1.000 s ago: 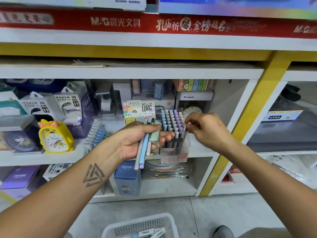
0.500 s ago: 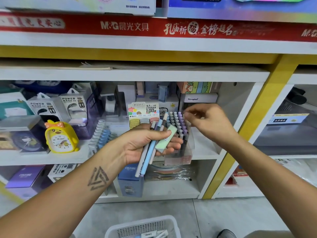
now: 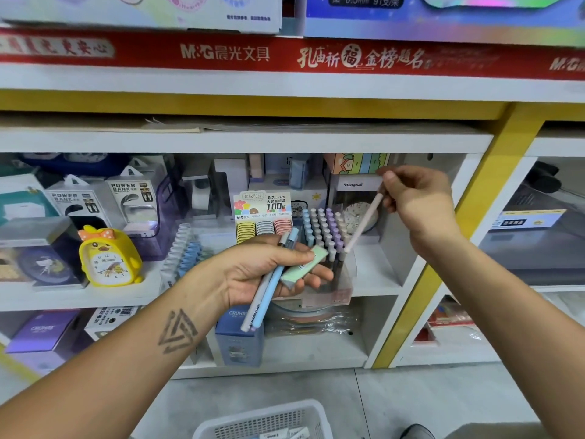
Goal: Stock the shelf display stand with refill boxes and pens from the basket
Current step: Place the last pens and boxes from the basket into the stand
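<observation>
Lifted right of the display stand [image 3: 319, 248], pink pen [image 3: 362, 226] pinched in right hand [image 3: 418, 201]; left hand [image 3: 266, 274] gripping two pens [image 3: 269, 289] and refill box [image 3: 304, 264].

A pink pen [image 3: 361, 225] is tilted, its low tip just over the clear display stand [image 3: 329, 280] full of upright pens. Two pens [image 3: 267, 286], grey and blue, lie beside a green refill box [image 3: 304, 264]. The white basket [image 3: 253, 421] sits on the floor.
</observation>
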A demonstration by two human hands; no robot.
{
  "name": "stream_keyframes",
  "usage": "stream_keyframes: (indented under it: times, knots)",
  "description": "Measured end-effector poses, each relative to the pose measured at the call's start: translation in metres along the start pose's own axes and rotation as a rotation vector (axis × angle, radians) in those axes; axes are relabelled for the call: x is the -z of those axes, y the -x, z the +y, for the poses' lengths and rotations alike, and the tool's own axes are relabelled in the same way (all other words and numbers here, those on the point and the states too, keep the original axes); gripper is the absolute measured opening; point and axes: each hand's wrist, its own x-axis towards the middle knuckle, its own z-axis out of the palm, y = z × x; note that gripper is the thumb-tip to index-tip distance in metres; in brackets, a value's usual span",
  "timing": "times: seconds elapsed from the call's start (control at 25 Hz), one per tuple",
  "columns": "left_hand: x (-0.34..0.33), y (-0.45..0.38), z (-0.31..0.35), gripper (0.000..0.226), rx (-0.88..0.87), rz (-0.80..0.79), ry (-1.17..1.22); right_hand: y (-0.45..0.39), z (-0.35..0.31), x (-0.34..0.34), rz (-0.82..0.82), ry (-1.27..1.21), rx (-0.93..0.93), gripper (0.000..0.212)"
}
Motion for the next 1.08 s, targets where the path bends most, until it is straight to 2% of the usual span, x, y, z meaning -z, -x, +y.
stream_keyframes:
  times: [0.08, 0.32, 0.4, 0.52, 0.76, 1.08]
  knots:
    - [0.001, -0.003, 0.002, 0.034, -0.006, 0.034, 0.029, -0.003, 0.004, 0.003, 0.042, 0.166, 0.133, 0.014]
    - [0.005, -0.009, 0.002, 0.034, -0.027, 0.048, 0.06, 0.005, 0.01, -0.002, 0.065, 0.279, 0.447, 0.01]
    - [0.006, -0.009, 0.002, 0.033, -0.023, 0.047, 0.065, 0.005, 0.012, -0.006, 0.059, 0.309, 0.5, 0.009]
    - [0.008, -0.008, 0.003, 0.033, -0.026, 0.054, 0.061, 0.002, 0.016, -0.014, 0.029, 0.314, 0.5, 0.01]
    - [0.01, -0.005, 0.002, 0.042, -0.038, 0.067, 0.051, -0.01, 0.034, -0.034, -0.078, 0.534, 0.426, 0.016]
    - [0.015, -0.008, 0.003, 0.037, -0.038, 0.072, 0.057, -0.019, 0.048, -0.046, -0.21, 0.567, 0.377, 0.011]
